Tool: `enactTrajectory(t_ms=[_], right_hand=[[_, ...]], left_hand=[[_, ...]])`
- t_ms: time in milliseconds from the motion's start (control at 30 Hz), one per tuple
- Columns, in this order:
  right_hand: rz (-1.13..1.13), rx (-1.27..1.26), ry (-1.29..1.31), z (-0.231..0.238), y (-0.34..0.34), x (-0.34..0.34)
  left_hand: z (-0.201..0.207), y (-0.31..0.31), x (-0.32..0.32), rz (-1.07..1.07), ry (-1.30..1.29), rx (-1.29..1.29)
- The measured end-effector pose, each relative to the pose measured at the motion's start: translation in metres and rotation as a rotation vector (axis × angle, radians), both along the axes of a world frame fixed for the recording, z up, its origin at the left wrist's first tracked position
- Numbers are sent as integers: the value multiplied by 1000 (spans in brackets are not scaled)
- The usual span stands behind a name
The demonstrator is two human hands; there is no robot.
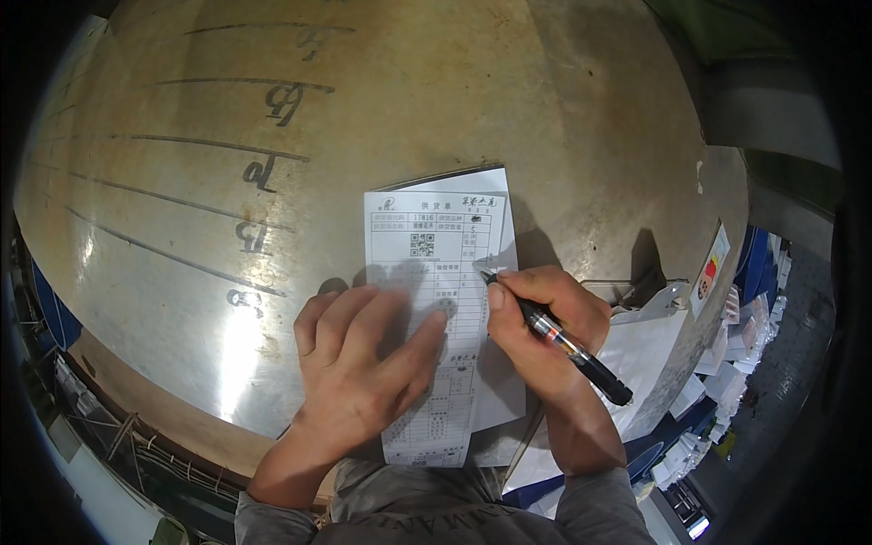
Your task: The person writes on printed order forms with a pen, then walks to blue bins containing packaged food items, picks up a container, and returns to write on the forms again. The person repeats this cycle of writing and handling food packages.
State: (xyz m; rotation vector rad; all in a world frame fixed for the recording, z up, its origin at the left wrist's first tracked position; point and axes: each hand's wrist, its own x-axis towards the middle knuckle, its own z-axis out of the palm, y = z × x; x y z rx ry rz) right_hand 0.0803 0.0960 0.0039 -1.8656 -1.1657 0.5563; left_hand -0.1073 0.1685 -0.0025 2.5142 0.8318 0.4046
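A long white printed form [422, 213] with a square code and a ruled table lies on top of other white sheets [505, 363]. My left hand [363, 354] rests over the form's left side, fingers spread, its fingertips a little blurred. In my right hand [549, 327] is a black pen [568, 345] with a clear barrel section. Its tip meets or hovers just over the right part of the table on the form; which of the two I cannot tell. Some handwriting shows near the form's top right corner.
The worn tabletop [436, 100] carries black ruled lines and hand-drawn marks at left. Right of my right hand lie a stack of white papers [649, 345] and a metal clip [645, 295]. Beyond the right edge, many paper slips [727, 363] sit by blue holders.
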Motion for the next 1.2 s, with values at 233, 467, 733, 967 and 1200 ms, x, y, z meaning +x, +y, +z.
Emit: enactTrajectory(t_ms=[233, 467, 733, 967, 1200], right_hand=[[30, -20, 26, 2, 1, 1], [51, -52, 54, 7, 0, 3], [-12, 59, 115, 5, -5, 4], [31, 170, 279, 12, -18, -12], [25, 67, 311, 2, -21, -31]], left_hand=[[1, 1, 0, -2, 7, -7], [1, 1, 0, -2, 6, -8], [0, 1, -1, -1, -16, -23], [2, 3, -2, 1, -50, -49], [-5, 2, -7, 21, -154, -53]])
